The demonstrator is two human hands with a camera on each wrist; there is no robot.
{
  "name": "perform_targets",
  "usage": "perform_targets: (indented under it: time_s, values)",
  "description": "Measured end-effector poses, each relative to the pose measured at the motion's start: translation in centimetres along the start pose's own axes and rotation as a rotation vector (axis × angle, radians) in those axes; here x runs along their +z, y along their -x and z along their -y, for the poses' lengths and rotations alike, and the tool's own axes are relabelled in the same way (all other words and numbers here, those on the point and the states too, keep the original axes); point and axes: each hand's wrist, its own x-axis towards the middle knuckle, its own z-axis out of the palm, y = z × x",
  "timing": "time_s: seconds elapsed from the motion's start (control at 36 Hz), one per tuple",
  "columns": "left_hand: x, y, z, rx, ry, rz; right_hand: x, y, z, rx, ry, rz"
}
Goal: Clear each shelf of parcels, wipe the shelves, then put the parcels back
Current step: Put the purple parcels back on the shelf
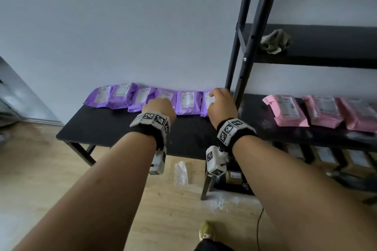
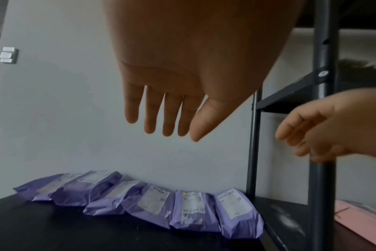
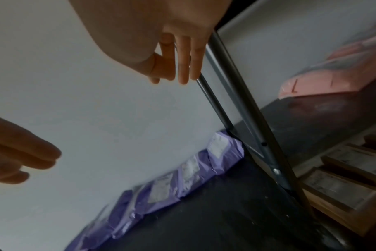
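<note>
Here, at centre left of the head view, six purple parcels (image 1: 142, 99) lie in a row along the wall on a black table (image 1: 106, 126). Above them, mid-frame, the left hand (image 1: 160, 109) and right hand (image 1: 221, 104) hover with fingers loosely extended, holding nothing. At right, a black shelf unit (image 1: 247, 55) carries a green cloth (image 1: 275, 42) on its upper shelf and pink parcels (image 1: 318, 110) on the shelf below.

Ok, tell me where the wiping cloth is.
In the head view, the green cloth lies crumpled at the left end of the rack's upper shelf, above the pink parcels.
</note>
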Motion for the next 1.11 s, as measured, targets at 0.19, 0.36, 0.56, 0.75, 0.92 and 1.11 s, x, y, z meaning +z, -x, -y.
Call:
perform_targets:
  time_s: [0.19,0.36,0.56,0.75,0.92,1.11]
  values:
    - [3.5,-5.3,1.0,-0.022,-0.008,0.053,6.1,-2.5,-2.3,0.109,0.094,0.208]
    - [6.6,-10.6,0.1,0.029,-0.024,0.105,10.6,-5.4,-4.2,0.176,0.122,0.311]
    - [10.4,-14.8,-1.8,0.127,-0.014,0.175,13.2,-8.4,-6.7,0.212,0.125,0.312]
    - [12.9,-18.5,-3.4,0.236,-0.013,0.203,15.2,-11.9,-8.7,0.314,0.131,0.272]
    - [14.0,-22.2,-3.9,0.307,0.014,0.254,16.9,-14.7,-9.8,0.421,0.161,0.21]
    - [14.4,-26.0,-3.3,0.295,0.079,0.343,18.1,-17.7,-10.8,0.562,0.194,0.176]
